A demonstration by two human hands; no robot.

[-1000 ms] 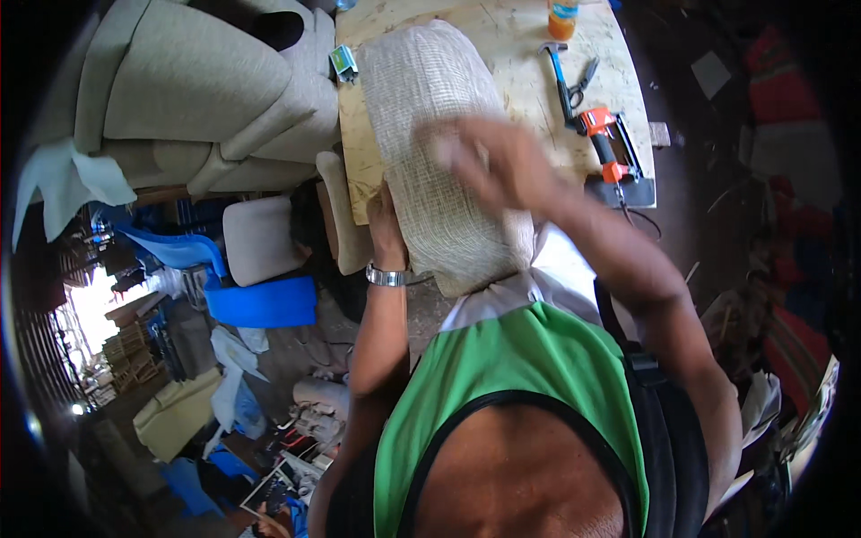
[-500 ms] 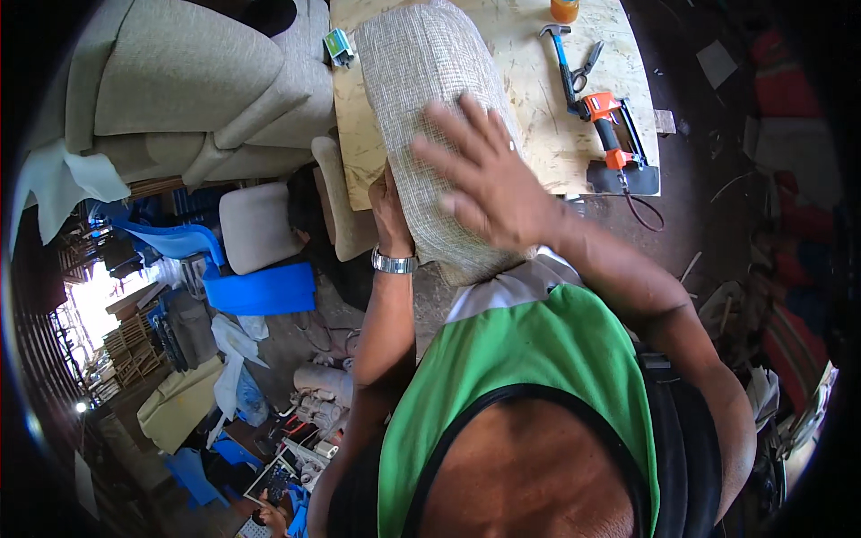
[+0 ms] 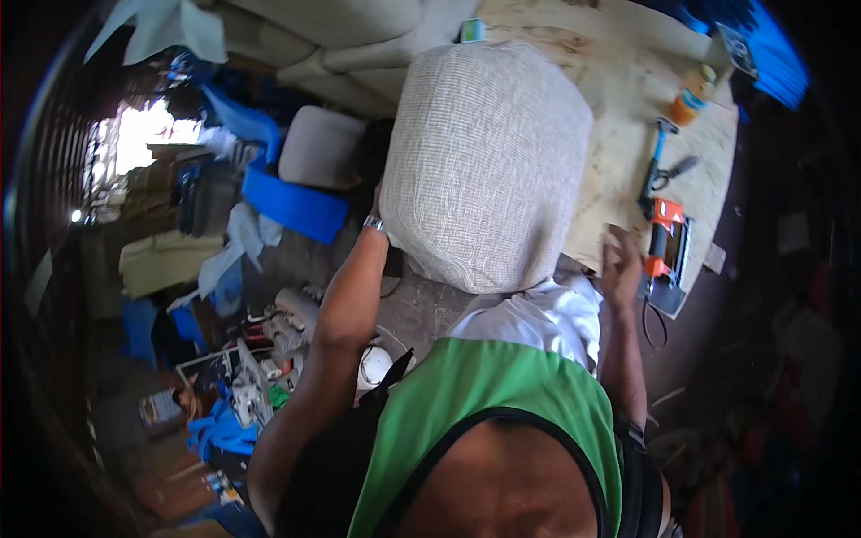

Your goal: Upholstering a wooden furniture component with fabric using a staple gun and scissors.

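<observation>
A large cushion-like piece (image 3: 489, 161) covered in woven beige-grey fabric is tilted up at the near edge of the wooden table, its broad face toward me. My left hand (image 3: 378, 204) holds it by its left side; most of the fingers are hidden behind the fabric. Off to the right of the piece, my right hand (image 3: 621, 266) is raised and holds nothing, its slightly blurred fingers loosely apart. Beyond that hand, an orange and black staple gun (image 3: 662, 235) with a hose lies at the table's right edge.
On the wooden tabletop (image 3: 619, 170) lie a blue-handled hammer (image 3: 659, 148), scissors (image 3: 674, 172), an orange-filled bottle (image 3: 691, 97) and a small green box (image 3: 472, 30). Grey sofa parts (image 3: 359, 36) stand at the far left. Blue plastic (image 3: 296, 202) and clutter cover the left floor.
The fabric-covered piece has turned from its narrow side to its broad face. My right hand has come off it and moved right. The view has shifted, showing more of the table's far right.
</observation>
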